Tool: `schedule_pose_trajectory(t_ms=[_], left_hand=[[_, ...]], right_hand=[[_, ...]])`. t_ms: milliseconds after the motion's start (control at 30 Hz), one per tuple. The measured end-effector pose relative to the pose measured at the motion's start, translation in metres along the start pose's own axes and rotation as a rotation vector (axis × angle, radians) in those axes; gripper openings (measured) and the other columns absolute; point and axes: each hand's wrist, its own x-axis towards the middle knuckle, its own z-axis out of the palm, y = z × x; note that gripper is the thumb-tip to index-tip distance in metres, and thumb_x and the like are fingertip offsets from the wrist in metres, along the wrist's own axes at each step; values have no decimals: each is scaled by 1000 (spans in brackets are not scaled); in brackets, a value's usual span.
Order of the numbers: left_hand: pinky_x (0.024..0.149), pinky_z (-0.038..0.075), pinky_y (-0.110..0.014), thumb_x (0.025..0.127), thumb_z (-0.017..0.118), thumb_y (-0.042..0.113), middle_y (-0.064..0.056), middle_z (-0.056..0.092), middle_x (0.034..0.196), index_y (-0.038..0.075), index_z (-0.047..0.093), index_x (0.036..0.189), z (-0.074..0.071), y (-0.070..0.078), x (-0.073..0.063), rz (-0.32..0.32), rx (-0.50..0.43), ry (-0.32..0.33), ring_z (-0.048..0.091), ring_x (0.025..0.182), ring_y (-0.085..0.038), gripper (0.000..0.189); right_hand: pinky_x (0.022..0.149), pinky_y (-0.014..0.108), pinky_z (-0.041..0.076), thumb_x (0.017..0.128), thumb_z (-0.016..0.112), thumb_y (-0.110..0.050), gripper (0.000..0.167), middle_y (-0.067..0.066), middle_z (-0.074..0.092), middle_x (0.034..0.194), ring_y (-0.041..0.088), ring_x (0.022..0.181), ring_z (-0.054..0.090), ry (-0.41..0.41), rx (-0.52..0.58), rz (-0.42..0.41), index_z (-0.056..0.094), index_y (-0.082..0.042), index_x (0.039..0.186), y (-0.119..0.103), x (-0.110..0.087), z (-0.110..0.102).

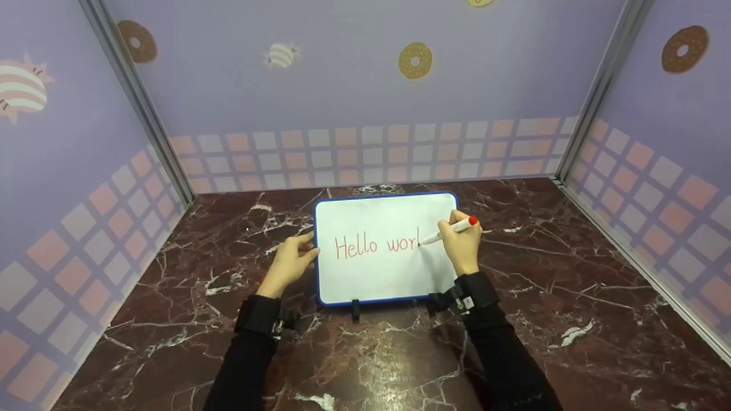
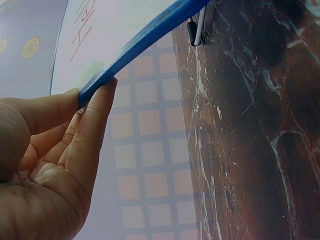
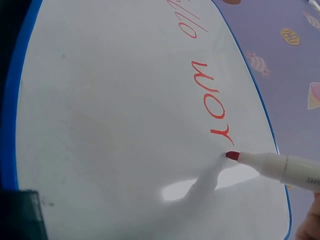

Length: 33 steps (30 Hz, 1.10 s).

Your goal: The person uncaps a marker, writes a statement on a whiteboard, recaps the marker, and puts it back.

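Note:
A small whiteboard (image 1: pixel 377 279) with a blue frame stands tilted back on the table. Red handwriting (image 1: pixel 374 245) across its middle reads "Hello wor", with an upright stroke by the pen tip in the head view. My left hand (image 1: pixel 291 260) pinches the board's left edge; in the left wrist view the blue rim (image 2: pixel 145 42) runs between thumb and fingers. A white marker (image 1: pixel 440 234) with a red end is held by my right hand (image 1: pixel 462 245), over the board's right part. Its red tip (image 3: pixel 232 155) is right at the white surface, just past the "r".
Black feet (image 1: pixel 356 310) hold up the board's lower edge. Dark red marble-patterned table (image 1: pixel 188 342) surrounds it. Purple panels (image 1: pixel 342 97) with checks and sweets close off the back and both sides. Each wrist wears a black strap with a small camera (image 1: pixel 465 299).

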Motion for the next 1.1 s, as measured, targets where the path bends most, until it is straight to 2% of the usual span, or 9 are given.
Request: schedule_pose_trajectory(t_ms=[67,267,467,600,733,833,967,1100], left_hand=[[83,63,-46,95,60,-2,-37,61,123,-10,45,141,0,0,0,1,0,-1,66,108,-45,49],[83,63,-46,95,60,-1,-36,61,123,-10,45,141,-1,0,0,-4,-1,2,66,109,-44,49],[83,63,-45,95,59,-2,-37,59,124,-10,44,142,0,0,-1,-11,-6,0,65,110,-45,49],[82,63,-46,95,60,-3,-37,60,123,-11,45,141,0,1,0,1,-11,3,66,108,-45,49],[80,63,-46,95,60,-3,-37,61,121,-11,46,140,0,1,-1,6,-13,5,67,106,-45,49],[80,63,-45,95,60,-3,-38,61,121,-12,45,140,0,0,0,7,-8,4,67,106,-45,48],[80,63,-46,95,60,-3,-38,61,122,-12,46,140,0,0,0,10,2,7,67,106,-45,48],[81,63,-46,95,60,-2,-36,62,121,-11,46,140,0,1,0,9,-4,7,67,106,-44,48]], right_hand=[[49,18,14,72,57,14,30,-10,24,50,0,47,18,-13,-8,12,33,12,56,6,3,-1],[47,19,14,73,59,8,43,-15,23,49,4,49,19,-28,-42,21,30,-16,51,37,12,0],[46,18,13,74,59,10,43,-14,23,48,1,46,19,27,-10,69,29,-13,51,38,17,-5],[48,17,11,75,57,12,35,-11,22,50,-1,47,17,63,17,83,28,5,56,33,18,-8],[49,16,11,75,55,14,27,-8,23,50,-1,48,17,70,17,73,32,19,63,14,13,-12],[49,15,12,75,55,13,27,-9,24,50,0,48,17,72,2,63,32,17,61,2,10,-14],[48,15,13,75,55,13,31,-10,25,49,-1,47,18,79,8,61,31,6,56,1,9,-14],[39,12,21,76,54,13,36,-11,31,44,-3,38,28,51,58,89,32,-3,53,3,9,-14]])
